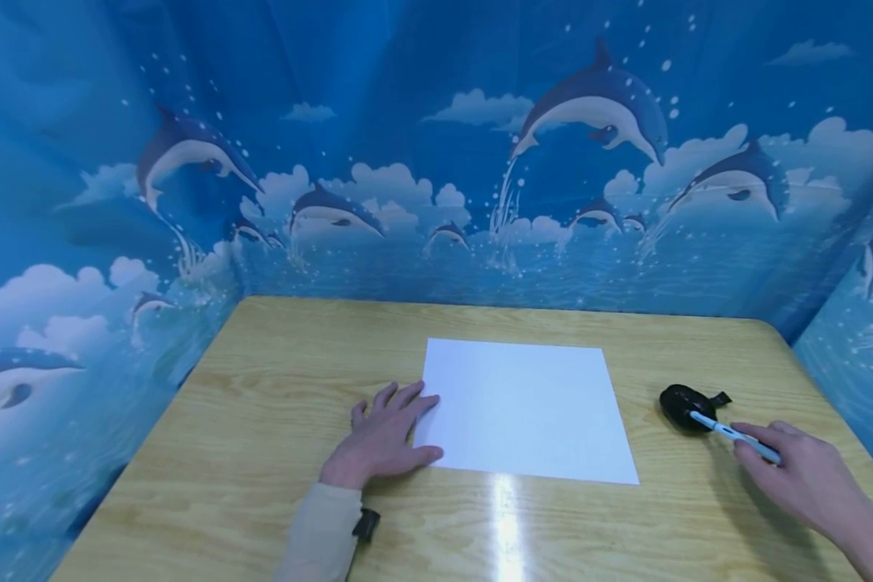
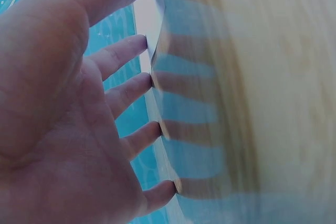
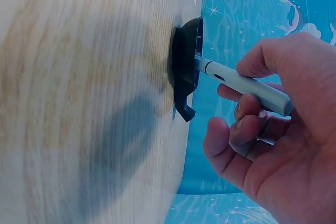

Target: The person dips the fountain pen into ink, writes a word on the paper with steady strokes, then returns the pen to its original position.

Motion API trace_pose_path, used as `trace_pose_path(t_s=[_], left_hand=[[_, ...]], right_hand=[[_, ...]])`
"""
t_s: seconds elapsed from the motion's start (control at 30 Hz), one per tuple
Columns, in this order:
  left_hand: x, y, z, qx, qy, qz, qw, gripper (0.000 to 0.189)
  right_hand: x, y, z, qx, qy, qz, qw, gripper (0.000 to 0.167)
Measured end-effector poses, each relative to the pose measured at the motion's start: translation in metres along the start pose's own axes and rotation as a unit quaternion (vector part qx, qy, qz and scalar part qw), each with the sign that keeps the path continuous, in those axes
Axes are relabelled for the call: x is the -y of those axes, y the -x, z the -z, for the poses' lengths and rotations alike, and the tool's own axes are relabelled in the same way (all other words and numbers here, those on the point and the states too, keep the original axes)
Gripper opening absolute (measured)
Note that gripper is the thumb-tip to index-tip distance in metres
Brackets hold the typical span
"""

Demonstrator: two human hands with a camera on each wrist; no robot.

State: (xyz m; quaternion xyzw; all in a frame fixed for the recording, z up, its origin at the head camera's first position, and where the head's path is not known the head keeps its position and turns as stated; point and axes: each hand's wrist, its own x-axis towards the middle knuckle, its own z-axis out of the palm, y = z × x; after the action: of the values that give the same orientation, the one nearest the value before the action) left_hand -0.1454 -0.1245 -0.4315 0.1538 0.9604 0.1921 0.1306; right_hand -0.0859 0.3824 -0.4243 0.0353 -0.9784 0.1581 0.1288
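A blank white sheet of paper [image 1: 527, 412] lies on the wooden table. My left hand [image 1: 384, 436] rests with fingers spread along its left edge, thumb and fingertips over the paper; in the left wrist view the fingertips [image 2: 137, 85] touch down at the surface. To the right of the sheet sits a small glossy black oval dish [image 1: 673, 404] with a short handle. My right hand [image 1: 807, 477] pinches a light blue pen [image 1: 742, 438] between thumb and fingers. In the right wrist view the pen's tip reaches into the dish [image 3: 182, 59], where its point is hidden.
The light wood table [image 1: 284, 347] has rounded far corners. A blue curtain [image 1: 407, 267] printed with dolphins and clouds closes off the back and both sides. A strip of light reflects off the tabletop below the paper.
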Motion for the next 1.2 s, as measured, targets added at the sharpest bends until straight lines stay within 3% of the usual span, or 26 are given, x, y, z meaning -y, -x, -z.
trace_pose_path(t_s=[0.3,0.6,0.93,1.2], left_hand=[[0.001,0.0,0.0,0.002,-0.001,0.002,1.0,0.074],[0.0,0.0,0.001,0.002,0.004,0.0,1.0,0.073],[0.0,0.001,0.001,0.006,0.002,0.003,1.0,0.073],[-0.001,0.001,0.0,0.006,0.003,0.005,1.0,0.073]], right_hand=[[0.0,-0.003,-0.002,0.008,0.001,0.003,1.0,0.026],[0.004,-0.004,-0.003,0.007,-0.009,-0.021,0.9997,0.028],[0.004,-0.008,-0.005,-0.046,-0.031,-0.044,0.9975,0.023],[0.007,-0.013,-0.006,-0.039,-0.05,-0.086,0.9943,0.021]])
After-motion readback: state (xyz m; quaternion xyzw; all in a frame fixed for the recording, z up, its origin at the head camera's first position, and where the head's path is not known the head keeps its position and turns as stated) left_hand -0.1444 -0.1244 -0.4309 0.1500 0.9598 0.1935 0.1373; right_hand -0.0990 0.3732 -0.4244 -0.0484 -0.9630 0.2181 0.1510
